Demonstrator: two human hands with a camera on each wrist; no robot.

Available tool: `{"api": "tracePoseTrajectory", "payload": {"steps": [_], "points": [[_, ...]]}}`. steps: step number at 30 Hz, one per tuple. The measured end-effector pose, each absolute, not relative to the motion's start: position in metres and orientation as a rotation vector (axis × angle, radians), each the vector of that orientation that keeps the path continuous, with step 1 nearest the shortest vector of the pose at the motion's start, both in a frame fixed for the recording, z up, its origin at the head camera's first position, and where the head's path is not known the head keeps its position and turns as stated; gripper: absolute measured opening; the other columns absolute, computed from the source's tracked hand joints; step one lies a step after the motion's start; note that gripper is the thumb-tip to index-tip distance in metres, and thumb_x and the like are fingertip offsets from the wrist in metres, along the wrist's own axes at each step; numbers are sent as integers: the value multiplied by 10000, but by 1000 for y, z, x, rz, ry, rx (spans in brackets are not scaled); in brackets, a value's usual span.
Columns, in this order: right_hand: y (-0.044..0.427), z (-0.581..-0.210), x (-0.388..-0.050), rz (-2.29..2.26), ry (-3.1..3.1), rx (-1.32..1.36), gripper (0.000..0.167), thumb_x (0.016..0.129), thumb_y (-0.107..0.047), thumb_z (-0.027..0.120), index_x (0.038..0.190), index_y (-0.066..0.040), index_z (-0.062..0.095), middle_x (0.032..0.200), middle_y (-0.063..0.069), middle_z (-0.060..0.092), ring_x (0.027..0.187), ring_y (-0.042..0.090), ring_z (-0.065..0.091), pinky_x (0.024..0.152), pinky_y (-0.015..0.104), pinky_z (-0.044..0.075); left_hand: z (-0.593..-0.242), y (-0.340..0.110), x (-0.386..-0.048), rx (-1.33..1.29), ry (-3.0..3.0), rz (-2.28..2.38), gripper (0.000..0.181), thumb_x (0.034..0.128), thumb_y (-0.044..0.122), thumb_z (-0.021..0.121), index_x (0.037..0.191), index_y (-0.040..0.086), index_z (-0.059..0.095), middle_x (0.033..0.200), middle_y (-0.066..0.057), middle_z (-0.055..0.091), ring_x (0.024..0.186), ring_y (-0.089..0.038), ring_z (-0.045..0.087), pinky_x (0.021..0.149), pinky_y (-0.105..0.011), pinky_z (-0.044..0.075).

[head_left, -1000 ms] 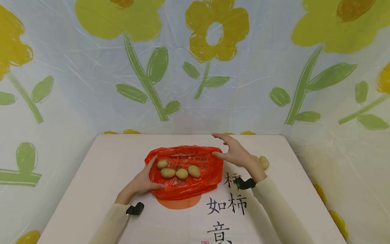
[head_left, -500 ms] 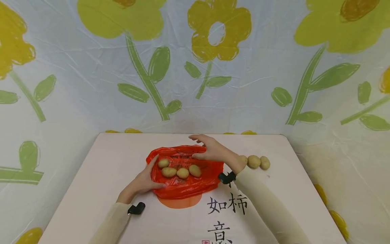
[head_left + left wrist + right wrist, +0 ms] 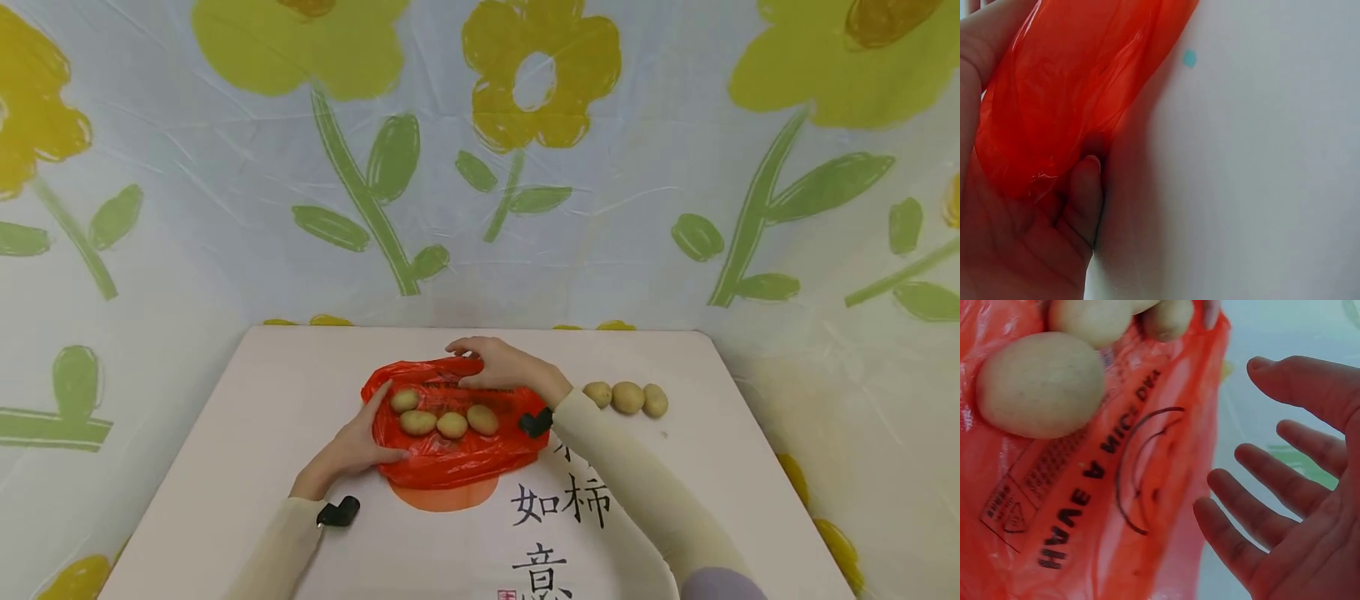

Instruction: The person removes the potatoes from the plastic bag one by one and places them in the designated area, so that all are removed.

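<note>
A red plastic bag (image 3: 457, 475) lies spread on the table, with several potatoes (image 3: 452, 426) resting on it. My left hand (image 3: 351, 443) holds the bag's left end between thumb and fingers; the left wrist view has red plastic (image 3: 1060, 94) bunched against the palm. Over the far edge of the bag hovers my right hand (image 3: 504, 367), its fingers spread and holding nothing. In the right wrist view those fingers stand apart from the bag's printed side (image 3: 1129, 481), across from a large potato (image 3: 1041, 384).
Three more potatoes (image 3: 627, 397) sit in a row on the white table (image 3: 720, 500), right of the bag. Black characters (image 3: 585, 500) and an orange shape (image 3: 442, 496) are printed on the tabletop. A flower-patterned cloth (image 3: 600, 250) rises behind.
My right hand has moved left, from the bag's right end to above its far edge, and the potatoes on the right have come out from behind the arm. My left hand stays put.
</note>
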State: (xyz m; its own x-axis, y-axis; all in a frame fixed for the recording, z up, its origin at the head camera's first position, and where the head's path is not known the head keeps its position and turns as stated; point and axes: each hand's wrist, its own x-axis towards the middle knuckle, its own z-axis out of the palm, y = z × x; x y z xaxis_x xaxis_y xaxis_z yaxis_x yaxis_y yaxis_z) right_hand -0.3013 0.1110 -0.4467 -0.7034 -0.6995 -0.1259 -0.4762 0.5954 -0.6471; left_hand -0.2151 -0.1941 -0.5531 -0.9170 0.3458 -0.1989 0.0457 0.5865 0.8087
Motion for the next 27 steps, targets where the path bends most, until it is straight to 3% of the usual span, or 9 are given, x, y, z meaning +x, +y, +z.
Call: {"api": "tracePoseTrajectory", "payload": {"steps": [10, 18, 24, 27], "points": [[114, -475, -301, -758, 2387, -924, 548, 940, -186, 759, 1449, -93, 576, 1427, 101, 617, 1267, 298, 583, 1095, 472, 490, -553, -196, -216, 324, 2475, 1272, 1241, 767, 418, 891, 1666, 269, 49, 1687, -174, 231, 1473, -454, 372, 1150, -644, 389], [118, -481, -296, -688, 2373, -860, 543, 933, -235, 767, 1436, -123, 596, 1298, 71, 658, 1040, 216, 600, 928, 365, 554, -552, -195, -218, 338, 2490, 1288, 1241, 766, 435, 891, 1665, 295, 47, 1675, -181, 259, 1469, -460, 379, 1151, -651, 381], [119, -487, -291, -667, 2324, -819, 519, 929, -288, 771, 1409, -152, 626, 1266, 21, 672, 1054, 168, 593, 953, 356, 548, -554, -197, -215, 329, 2474, 1268, 1247, 767, 447, 889, 1665, 284, 39, 1694, -170, 214, 1487, -453, 353, 1151, -644, 387], [118, -490, -290, -663, 2324, -829, 487, 920, -281, 782, 1372, -154, 653, 1168, 4, 680, 1007, 165, 592, 901, 331, 540, -553, -198, -213, 324, 2483, 1276, 1247, 763, 442, 893, 1666, 280, 48, 1692, -171, 218, 1486, -459, 353, 1151, -652, 380]]}}
